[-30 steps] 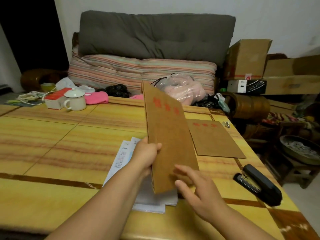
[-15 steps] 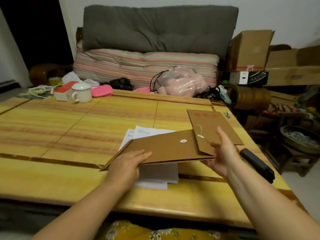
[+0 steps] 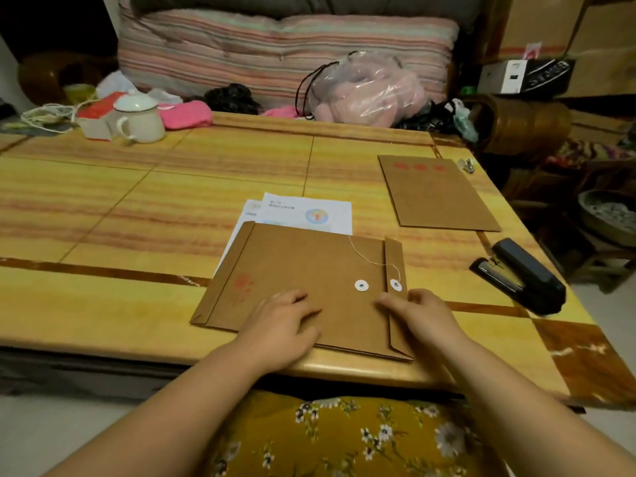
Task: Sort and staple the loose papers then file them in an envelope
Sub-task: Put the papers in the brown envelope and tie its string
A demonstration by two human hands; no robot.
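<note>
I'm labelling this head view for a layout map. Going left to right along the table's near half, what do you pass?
Left hand → right hand → stapler. Both hands rest on the near envelope, which covers most of the loose papers.

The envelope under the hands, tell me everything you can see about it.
The brown kraft envelope lies flat near the table's front edge, on the white papers. Its flap is at the right, with two white string-tie discs and a loose white string. Faded red print marks its left part. The left hand rests on it; the right hand has its fingers at the flap.
</note>
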